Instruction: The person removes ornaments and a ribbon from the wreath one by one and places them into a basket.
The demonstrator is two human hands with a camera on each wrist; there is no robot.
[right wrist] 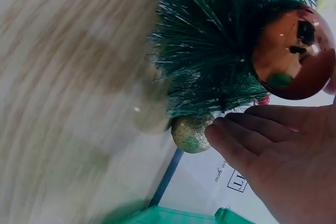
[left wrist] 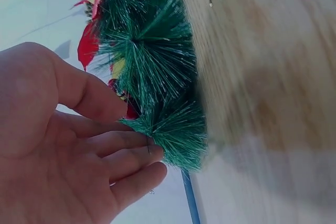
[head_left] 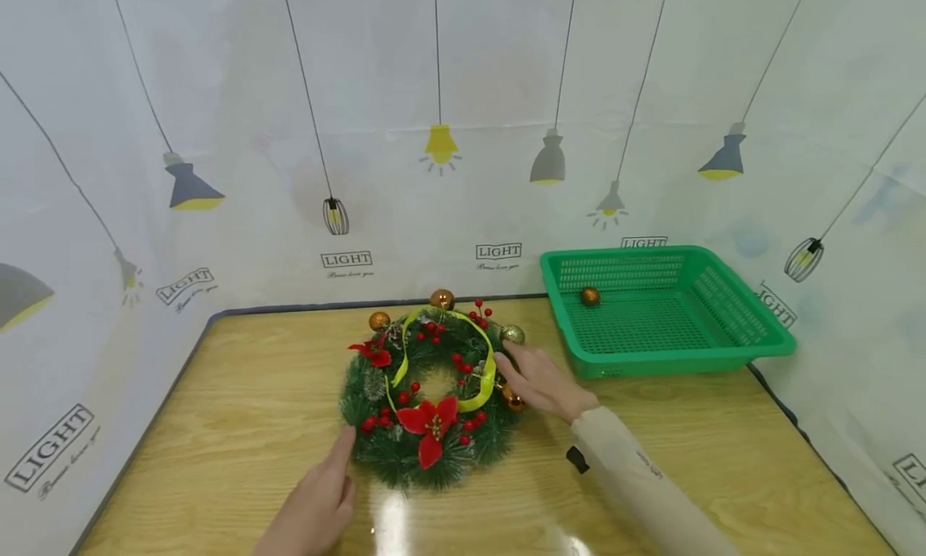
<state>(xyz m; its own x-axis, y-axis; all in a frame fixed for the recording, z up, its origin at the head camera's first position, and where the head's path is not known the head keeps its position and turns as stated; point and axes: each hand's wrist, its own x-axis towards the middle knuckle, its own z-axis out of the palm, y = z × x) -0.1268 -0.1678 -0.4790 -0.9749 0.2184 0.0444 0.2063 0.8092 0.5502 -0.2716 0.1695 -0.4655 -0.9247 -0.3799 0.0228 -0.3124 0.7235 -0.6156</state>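
My left hand point(head_left: 314, 504) rests near the bench's point(head_left: 217, 427) front edge, fingers point(left wrist: 131, 142) released and straight, tips touching the wreath's point(head_left: 432, 387) left rim. The wreath lies flat mid-bench, toward the back edge. My right hand point(head_left: 538, 383) has relaxed fingers point(right wrist: 236, 140) against the wreath's right side, by a gold ball point(right wrist: 190, 134). A green basket point(head_left: 752, 343) sits at the back right corner.

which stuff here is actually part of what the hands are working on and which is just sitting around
In hand:
wreath, touched by the left hand at its lower left edge
right hand, at the wreath's right side by the copper bauble and glitter gold ball
green basket, holding one bauble

Lying about:
lamp-print backdrop
wooden table
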